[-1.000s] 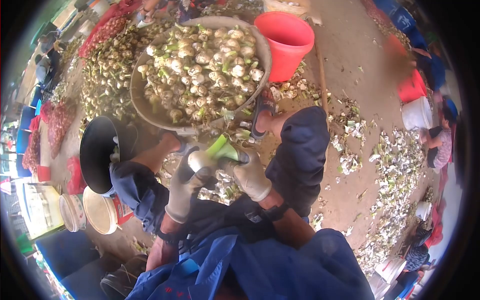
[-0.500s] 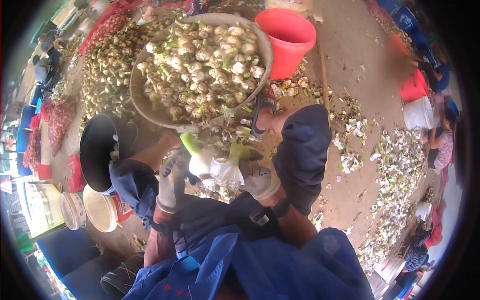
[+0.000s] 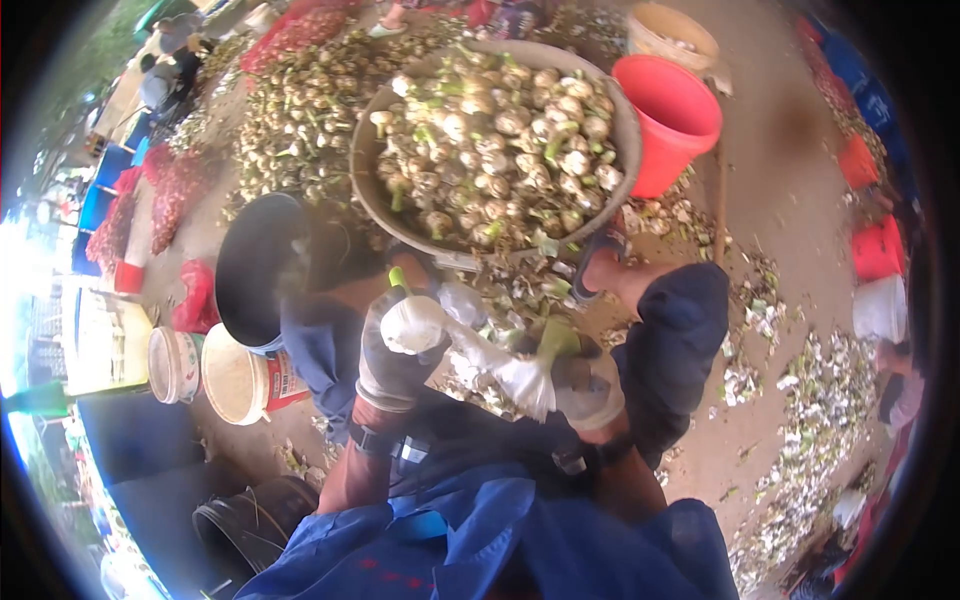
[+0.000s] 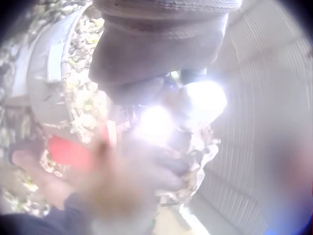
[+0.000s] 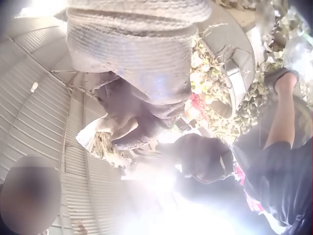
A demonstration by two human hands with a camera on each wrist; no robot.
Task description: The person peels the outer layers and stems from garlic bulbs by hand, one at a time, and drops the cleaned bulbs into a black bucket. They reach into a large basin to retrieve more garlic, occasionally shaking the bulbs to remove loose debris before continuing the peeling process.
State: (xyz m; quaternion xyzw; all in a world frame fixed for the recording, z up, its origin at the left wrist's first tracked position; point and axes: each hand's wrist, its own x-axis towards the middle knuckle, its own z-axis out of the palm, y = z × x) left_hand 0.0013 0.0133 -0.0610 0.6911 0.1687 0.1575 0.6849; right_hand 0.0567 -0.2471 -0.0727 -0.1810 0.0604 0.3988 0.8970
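In the head view the gloved left hand (image 3: 395,350) grips a white bulb (image 3: 412,325) with a short green stem above it. The gloved right hand (image 3: 587,385) pinches pale peeled skin (image 3: 525,380) with a green piece at its top. That skin stretches across the space between the two hands. Glare washes out the bulb (image 4: 203,103) in the left wrist view, under the gloved left hand (image 4: 156,54). From the gloved right hand (image 5: 132,98), seen in the right wrist view, dry-looking peel (image 5: 100,142) sticks out.
A wide tub (image 3: 630,150) heaped with bulbs stands ahead, beside a red bucket (image 3: 665,120). A black bucket (image 3: 262,270) is at the left, near pale buckets (image 3: 232,375). Peelings (image 3: 820,420) litter the floor.
The hands have moved apart, with the bulb in the left and the peel pulled toward the right. The head view has shifted, so the surroundings appear farther right.
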